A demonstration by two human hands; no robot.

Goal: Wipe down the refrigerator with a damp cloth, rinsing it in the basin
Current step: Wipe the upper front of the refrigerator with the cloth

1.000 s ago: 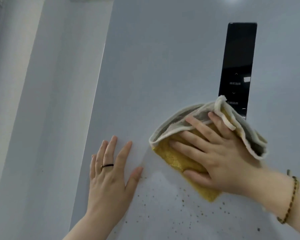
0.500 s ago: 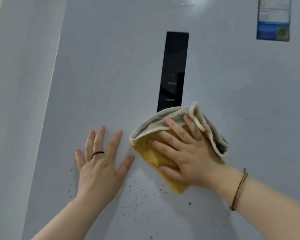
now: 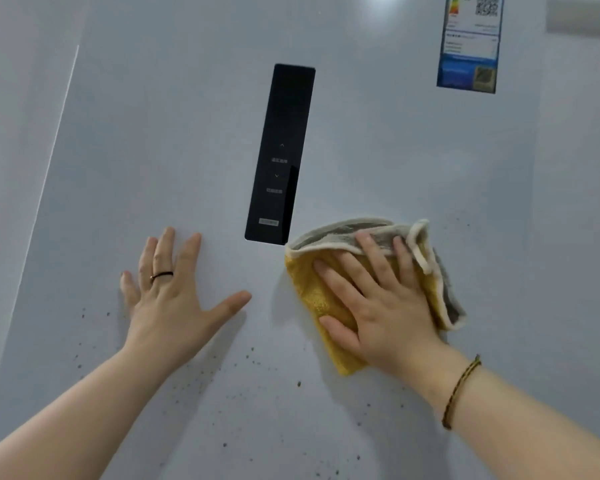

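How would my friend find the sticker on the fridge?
Start at the big grey fridge door. Go up past the tall black control panel to the top right corner. The sticker is the only colourful thing there, white above and blue below, with square codes.

Left hand (image 3: 174, 299) flat, palm down, fingers splayed, thumb stretched wide; right hand (image 3: 378, 306) likewise flat, fingers straight, slightly spread, pressing palm-down.

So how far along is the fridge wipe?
Done: the door around the control panel looks mostly speck-free. In hand: right hand presses the cloth flat beside the panel; left hand rests flat on the door. Left: dark specks below both hands.
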